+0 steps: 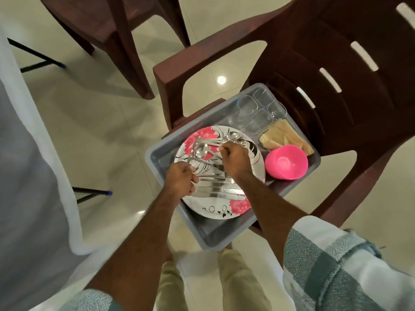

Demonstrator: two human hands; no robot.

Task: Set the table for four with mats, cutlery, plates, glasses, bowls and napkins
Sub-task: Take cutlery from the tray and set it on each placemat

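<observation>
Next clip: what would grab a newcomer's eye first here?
Both hands working over a flowered plate in a grey tray set on a brown chair: the left hand grips cutlery handles, the right hand pinches a spoon. Next, the bright pink bowl at the tray's right, with clear glasses behind.

Hidden beneath hands and cutlery

The flowered white-and-pink plate (235, 209) is partly covered by steel knives (221, 190); the left hand (179, 180) conceals its spoon handles.

A home dining room: maroon plastic chairs (336, 63), glossy floor tiles (101, 120), white-clothed table (27, 153).
</observation>
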